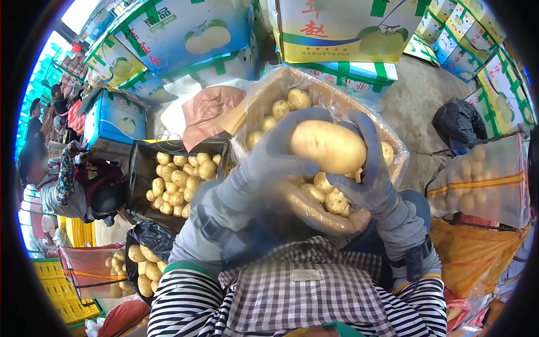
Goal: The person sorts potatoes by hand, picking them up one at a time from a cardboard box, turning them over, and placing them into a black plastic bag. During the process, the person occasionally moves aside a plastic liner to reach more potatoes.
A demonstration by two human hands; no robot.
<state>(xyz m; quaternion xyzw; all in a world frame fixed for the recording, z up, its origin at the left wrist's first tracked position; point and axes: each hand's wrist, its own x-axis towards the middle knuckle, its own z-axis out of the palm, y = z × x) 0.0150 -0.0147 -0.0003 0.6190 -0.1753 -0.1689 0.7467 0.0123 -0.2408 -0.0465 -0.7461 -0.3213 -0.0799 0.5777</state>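
A large pale-yellow potato (328,147) is held up close to the camera between both of my gloved hands. My left hand (281,143) curls round its left end, thumb below and fingers above. Around the right end bends my right hand (370,171), its thumb low and pointing left. Beneath them stands a cardboard box (400,147) lined with clear plastic. Several potatoes (299,99) lie inside it, partly hidden by my hands and the held potato.
Left of the box is a black crate (136,168) of potatoes, with a black-bagged container (131,269) of more potatoes nearer me. A net bag (477,182) of potatoes stands right. Printed cartons (348,28) are stacked ahead. Another person (78,188) sits at far left.
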